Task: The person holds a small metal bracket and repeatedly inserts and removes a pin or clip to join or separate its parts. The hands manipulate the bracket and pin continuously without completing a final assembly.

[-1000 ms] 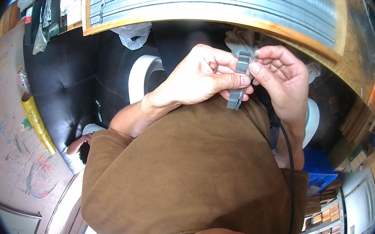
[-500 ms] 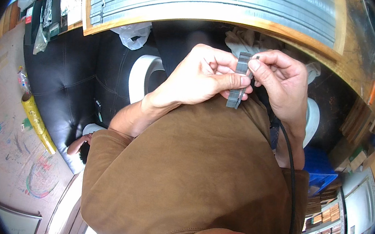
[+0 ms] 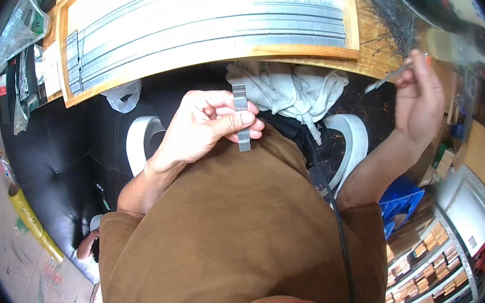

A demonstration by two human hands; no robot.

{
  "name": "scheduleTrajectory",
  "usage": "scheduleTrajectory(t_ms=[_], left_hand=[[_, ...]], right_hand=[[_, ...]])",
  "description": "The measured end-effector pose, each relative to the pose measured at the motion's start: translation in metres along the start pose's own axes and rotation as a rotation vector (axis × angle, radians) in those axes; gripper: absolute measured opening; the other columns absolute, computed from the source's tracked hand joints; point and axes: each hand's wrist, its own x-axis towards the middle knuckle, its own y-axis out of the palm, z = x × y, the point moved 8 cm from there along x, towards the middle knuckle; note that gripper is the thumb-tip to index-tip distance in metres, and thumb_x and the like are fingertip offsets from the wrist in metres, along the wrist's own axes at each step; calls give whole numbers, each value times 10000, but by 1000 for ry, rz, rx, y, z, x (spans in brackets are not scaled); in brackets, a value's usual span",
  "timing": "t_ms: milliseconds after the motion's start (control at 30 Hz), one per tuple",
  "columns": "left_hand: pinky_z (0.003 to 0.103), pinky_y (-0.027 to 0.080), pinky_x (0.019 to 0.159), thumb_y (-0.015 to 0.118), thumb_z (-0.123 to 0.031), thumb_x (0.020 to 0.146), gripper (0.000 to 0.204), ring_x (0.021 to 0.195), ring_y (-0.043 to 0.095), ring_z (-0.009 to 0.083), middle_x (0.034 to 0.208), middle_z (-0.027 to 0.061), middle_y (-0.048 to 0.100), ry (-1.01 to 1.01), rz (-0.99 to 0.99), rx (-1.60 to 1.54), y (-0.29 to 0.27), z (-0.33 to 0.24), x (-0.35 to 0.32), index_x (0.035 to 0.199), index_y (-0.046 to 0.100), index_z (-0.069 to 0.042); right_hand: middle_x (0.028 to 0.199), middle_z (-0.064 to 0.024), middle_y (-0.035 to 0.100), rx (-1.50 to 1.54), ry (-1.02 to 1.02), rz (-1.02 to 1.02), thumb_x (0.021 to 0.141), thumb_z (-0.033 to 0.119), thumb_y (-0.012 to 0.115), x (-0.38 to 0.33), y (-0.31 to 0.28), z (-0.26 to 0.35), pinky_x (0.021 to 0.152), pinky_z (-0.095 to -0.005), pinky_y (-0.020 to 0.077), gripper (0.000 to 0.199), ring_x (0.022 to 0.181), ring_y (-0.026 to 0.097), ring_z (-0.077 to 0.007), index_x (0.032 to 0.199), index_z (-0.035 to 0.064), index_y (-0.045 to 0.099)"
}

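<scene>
My left hand (image 3: pixel 201 125) is closed, its thumb pressing a short, narrow grey metal-looking piece (image 3: pixel 240 97) against the fingers, upright in front of my chest. Out to the right, near the table's right end, is my raised right hand (image 3: pixel 422 101). Its thumb and fingers pinch a thin grey sliver (image 3: pixel 386 80) that points down and left. Just beyond that hand, a heap of dark thin scraps (image 3: pixel 396 23) lies on the table. A shallow wooden frame (image 3: pixel 299 52) rests on the tabletop, holding several long grey strips (image 3: pixel 219 31) laid side by side.
Under the table edge hang a pale cloth (image 3: pixel 300 93) and a white plastic bag (image 3: pixel 124 98). White chair armrests (image 3: pixel 352 138) flank me. At lower right stand a blue crate (image 3: pixel 398 204) and a shelf (image 3: pixel 426 274) of small wooden blocks. Another person's arm (image 3: pixel 87 244) shows at left.
My right hand has moved away from my left, out to the right towards the scrap heap, carrying the sliver. My left hand keeps its hold on the grey piece. The view has turned rightward.
</scene>
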Motion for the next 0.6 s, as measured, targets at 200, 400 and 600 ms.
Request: scheduleTrajectory(t_ms=[200, 400, 600], left_hand=[[228, 552, 664, 696, -89, 915, 163, 835, 726, 185, 921, 138, 741, -45, 11, 42, 6, 4, 3, 1043, 694, 12], [222, 529, 657, 679, -80, 937, 175, 750, 643, 86, 909, 68, 727, -39, 30, 51, 5, 1, 5, 1076, 710, 22], [208, 527, 629, 682, -127, 944, 145, 756, 690, 104, 858, 65, 731, -12, 3, 141, -2, 9, 2, 1005, 722, -2]], right_hand=[[805, -74, 707, -200, 259, 465, 897, 35, 691, -69, 113, -58, 592, -200, 496, 88, 657, 620, -73, 936, -41, 712], [835, -93, 703, 0, 389, 566, 929, 24, 662, -97, 151, -104, 621, -218, 558, 111, 677, 655, -96, 994, -62, 685], [861, -83, 700, -35, 390, 561, 921, 15, 671, -101, 156, -112, 693, -207, 560, 125, 745, 658, -87, 1018, -63, 684]])
